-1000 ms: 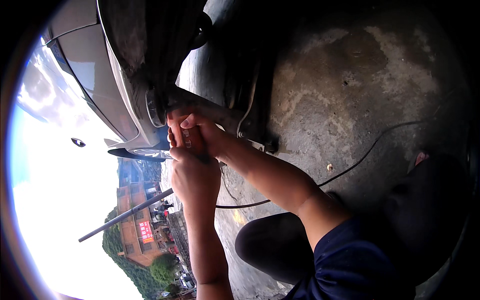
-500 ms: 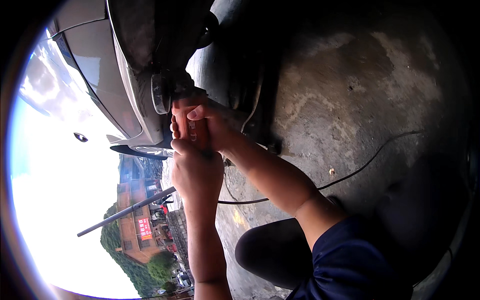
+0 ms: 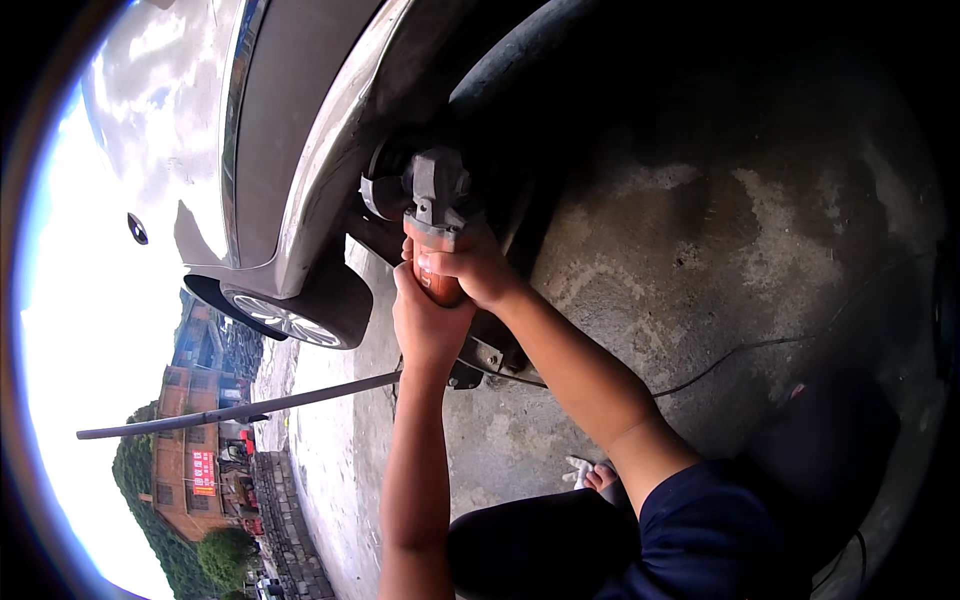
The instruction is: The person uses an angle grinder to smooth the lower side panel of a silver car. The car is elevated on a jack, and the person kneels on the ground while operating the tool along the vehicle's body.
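Observation:
An orange angle grinder [image 3: 437,283] with a grey metal gear head and a disc guard is held in both hands under the lower edge of a grey car [image 3: 300,130]. My right hand [image 3: 475,268] wraps round its body just behind the gear head, thumb across the orange casing. Lower on the same body, my left hand [image 3: 432,325] is closed round the rear part. The guard side faces the car's sill; whether the disc touches metal is hidden in dark shadow.
A car wheel [image 3: 290,318] stands beyond my hands. A long metal bar [image 3: 240,408] runs left from behind my left wrist. Near it is a dark metal bracket [image 3: 483,355]. A black cable [image 3: 710,368] crosses the stained concrete floor [image 3: 700,260]. My bent knee is below.
My view has shifted, so more of the car's side and wheel show. The grinder sits further right in the picture, its gear head now clearly visible. Both hands keep their grip.

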The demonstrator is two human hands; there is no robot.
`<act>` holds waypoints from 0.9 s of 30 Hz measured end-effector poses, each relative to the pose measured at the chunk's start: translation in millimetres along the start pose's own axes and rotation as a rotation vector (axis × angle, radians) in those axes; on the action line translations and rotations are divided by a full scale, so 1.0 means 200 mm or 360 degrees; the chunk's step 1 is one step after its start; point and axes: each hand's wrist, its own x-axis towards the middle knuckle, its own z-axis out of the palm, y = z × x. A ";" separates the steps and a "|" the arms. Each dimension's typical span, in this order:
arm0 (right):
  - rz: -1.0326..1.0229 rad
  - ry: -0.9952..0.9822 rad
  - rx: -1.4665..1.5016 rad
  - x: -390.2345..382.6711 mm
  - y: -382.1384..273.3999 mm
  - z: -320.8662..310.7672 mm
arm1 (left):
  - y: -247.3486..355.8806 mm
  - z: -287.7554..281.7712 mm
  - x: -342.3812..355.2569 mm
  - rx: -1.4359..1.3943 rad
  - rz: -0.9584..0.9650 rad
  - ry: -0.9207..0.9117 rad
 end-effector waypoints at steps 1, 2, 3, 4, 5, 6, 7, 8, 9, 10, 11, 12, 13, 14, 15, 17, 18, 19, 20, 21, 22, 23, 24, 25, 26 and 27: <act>-0.0038 0.0002 -0.0217 0.00 -0.05 0.00 | -0.03 0.05 0.03 -0.0199 0.0087 0.0027; -0.0154 -0.0005 -0.0462 0.03 -0.07 -0.04 | -0.06 0.11 0.07 -0.0392 0.0183 0.0052; -0.0258 -0.0032 -0.0715 0.07 -0.08 -0.09 | -0.05 0.17 0.11 -0.0560 0.0209 0.0047; -0.0352 -0.0060 -0.0952 0.08 -0.09 -0.11 | -0.07 0.23 0.15 -0.0659 0.0226 0.0052; -0.0332 0.0003 -0.0920 0.09 -0.09 -0.12 | -0.08 0.28 0.17 -0.0754 0.0262 0.0077; -0.0341 -0.0062 -0.1014 0.10 -0.11 -0.14 | -0.08 0.34 0.20 -0.0859 0.0303 0.0119; -0.0348 -0.0098 -0.1108 0.12 -0.17 -0.20 | -0.03 0.39 0.22 -0.0968 0.0335 0.0114; -0.0354 -0.0132 -0.1184 0.14 -0.22 -0.24 | 0.02 0.42 0.23 -0.1077 0.0302 0.0135; -0.0380 -0.0155 -0.1164 0.14 -0.26 -0.25 | 0.06 0.47 0.25 -0.1176 0.0312 0.0135; -0.0329 -0.0130 -0.1182 0.13 -0.29 -0.25 | 0.07 0.49 0.25 -0.1238 0.0306 0.0131; -0.0303 -0.0151 -0.1186 0.15 -0.31 -0.24 | 0.07 0.52 0.28 -0.1251 0.0243 0.0074; -0.0294 -0.0150 -0.1208 0.15 -0.36 -0.23 | 0.10 0.53 0.29 -0.1285 0.0280 0.0128; -0.0305 -0.0174 -0.1181 0.15 -0.38 -0.21 | 0.11 0.53 0.30 -0.1281 0.0278 0.0128; -0.0285 -0.0225 -0.1194 0.16 -0.38 -0.21 | 0.11 0.53 0.31 -0.1276 0.0273 0.0130; -0.0282 -0.0253 -0.1198 0.16 -0.38 -0.21 | 0.11 0.54 0.30 -0.1323 0.0251 0.0137; -0.0231 -0.0250 -0.1244 0.15 -0.37 -0.19 | 0.10 0.54 0.27 -0.1414 0.0202 0.0154; -0.0185 -0.0211 -0.1265 0.15 -0.34 -0.19 | 0.08 0.55 0.26 -0.1370 0.0081 0.0100; -0.0123 -0.0230 -0.1347 0.14 -0.32 -0.18 | 0.06 0.56 0.24 -0.1382 0.0063 0.0151; -0.0057 -0.0247 -0.1429 0.14 -0.31 -0.18 | 0.05 0.58 0.22 -0.1395 0.0042 0.0201; -0.0011 -0.0252 -0.1437 0.14 -0.30 -0.18 | 0.03 0.57 0.22 -0.1335 0.0014 0.0164; -0.0028 -0.0198 -0.1436 0.14 -0.29 -0.19 | 0.03 0.57 0.21 -0.1347 0.0030 0.0179; -0.0050 -0.0201 -0.1444 0.14 -0.31 -0.20 | 0.05 0.58 0.21 -0.1410 0.0051 0.0161; -0.0068 -0.0210 -0.1436 0.13 -0.32 -0.19 | 0.06 0.57 0.21 -0.1459 0.0068 0.0149; -0.0108 -0.0234 -0.1383 0.13 -0.35 -0.19 | 0.08 0.56 0.23 -0.1415 0.0129 0.0159; -0.0145 -0.0258 -0.1328 0.14 -0.39 -0.19 | 0.10 0.55 0.27 -0.1371 0.0189 0.0171; -0.0204 -0.0230 -0.1324 0.15 -0.41 -0.19 | 0.11 0.56 0.29 -0.1289 0.0261 0.0158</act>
